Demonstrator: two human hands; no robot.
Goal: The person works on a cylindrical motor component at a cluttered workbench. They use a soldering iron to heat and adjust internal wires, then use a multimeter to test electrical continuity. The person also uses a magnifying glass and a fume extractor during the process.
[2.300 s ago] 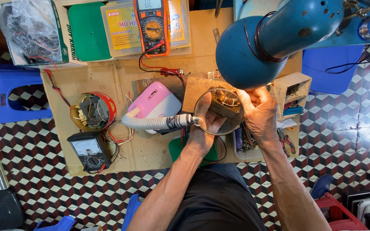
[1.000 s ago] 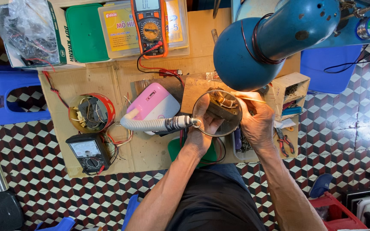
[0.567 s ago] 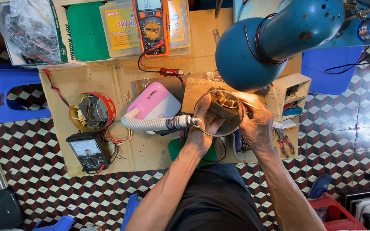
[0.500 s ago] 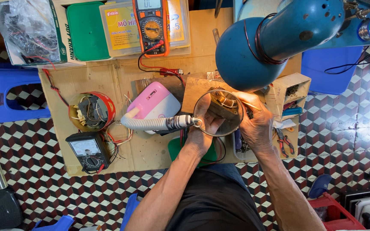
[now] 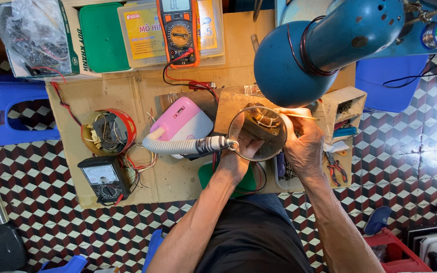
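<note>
A round magnifier lens (image 5: 257,132) on a flexible grey neck (image 5: 178,146) hangs over the bench. Under it lies a small brown part with copper windings (image 5: 259,124), seen enlarged through the glass. My left hand (image 5: 239,154) sits beneath the lens and holds that part from below. My right hand (image 5: 303,141) rests just right of the lens and pinches a thin pale stick (image 5: 292,114) whose tip points at the part. A blue lamp shade (image 5: 299,55) hangs right above, hiding the bench behind it.
A pink base unit (image 5: 182,123) stands left of the lens. A red tin of wire scraps (image 5: 108,132) and a black analogue meter (image 5: 103,177) lie at the left. An orange multimeter (image 5: 178,30) is at the back. Pliers (image 5: 335,169) and a small wooden bin (image 5: 346,108) lie right.
Both hands stay at the part under the lens. My right hand has shifted slightly and the thin stick now shows lit above the fingers.
</note>
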